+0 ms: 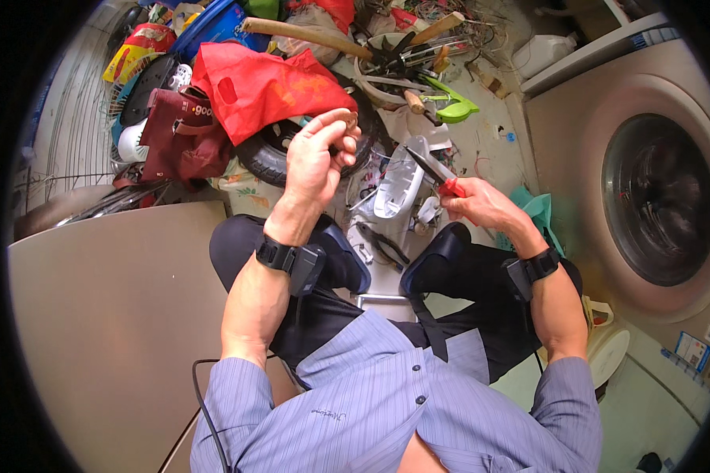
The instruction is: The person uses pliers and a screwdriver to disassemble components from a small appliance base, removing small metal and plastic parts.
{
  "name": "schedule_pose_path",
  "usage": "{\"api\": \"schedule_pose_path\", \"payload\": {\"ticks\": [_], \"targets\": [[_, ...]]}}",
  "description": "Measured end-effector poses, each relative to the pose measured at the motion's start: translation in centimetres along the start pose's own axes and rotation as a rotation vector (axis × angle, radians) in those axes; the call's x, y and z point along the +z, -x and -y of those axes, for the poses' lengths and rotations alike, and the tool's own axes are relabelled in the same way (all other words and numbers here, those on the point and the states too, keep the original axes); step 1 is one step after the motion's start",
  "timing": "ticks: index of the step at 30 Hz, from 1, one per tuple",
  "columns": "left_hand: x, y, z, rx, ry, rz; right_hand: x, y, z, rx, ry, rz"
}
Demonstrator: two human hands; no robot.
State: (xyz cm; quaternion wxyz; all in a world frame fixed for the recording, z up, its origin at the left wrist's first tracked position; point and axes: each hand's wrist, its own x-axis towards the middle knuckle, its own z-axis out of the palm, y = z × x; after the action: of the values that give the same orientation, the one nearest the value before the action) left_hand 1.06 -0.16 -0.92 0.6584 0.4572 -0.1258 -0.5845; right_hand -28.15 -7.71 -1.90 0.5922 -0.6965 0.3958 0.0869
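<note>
Head view: left hand (317, 158) raised at frame centre, fingers pinched on a small brownish part (350, 121); right hand (481, 206) right of centre grips red-handled pliers (436, 173) over a white plastic housing (400, 183).

Red bag (260, 87), tyre (272, 154) and tools (418, 51) crowd ahead; left panel (118, 315) open.

Both forearms are extended forward from rolled-up sleeves, a dark band worn at each wrist.
The left hand (319, 154) is raised, fingertips pinched together and palm turned inward; the right hand (481, 206) is held lower, its fingers curled closed in a grip.
</note>
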Motion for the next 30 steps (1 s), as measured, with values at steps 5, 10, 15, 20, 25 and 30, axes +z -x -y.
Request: {"api": "schedule_pose_path", "payload": {"ticks": [5,10,15,20,25,30], "targets": [[-0.4,-0.2,0.7,-0.04,-0.007,0.025,-0.5,0.3,-1.5,0.093,-0.001,0.006],[0.1,0.1,1.8,-0.13,-0.081,0.013,-1.7,1.1,-4.3,0.206,-0.205,0.178],[0.6,0.1,2.4,-0.154,-0.1,0.057,-2.0,1.4,-6.6,0.182,-0.286,0.215],[1.9,0.3,3.1,-0.161,-0.144,0.074,-1.8,2.4,-7.0,0.235,-0.312,0.171],[2.7,0.3,4.1,-0.153,-0.14,0.108,-1.9,2.0,-10.8,0.382,-0.241,0.024],[3.4,0.7,4.3,-0.174,-0.212,0.137,-3.0,2.2,-13.3,0.567,-0.276,-0.188]]}}
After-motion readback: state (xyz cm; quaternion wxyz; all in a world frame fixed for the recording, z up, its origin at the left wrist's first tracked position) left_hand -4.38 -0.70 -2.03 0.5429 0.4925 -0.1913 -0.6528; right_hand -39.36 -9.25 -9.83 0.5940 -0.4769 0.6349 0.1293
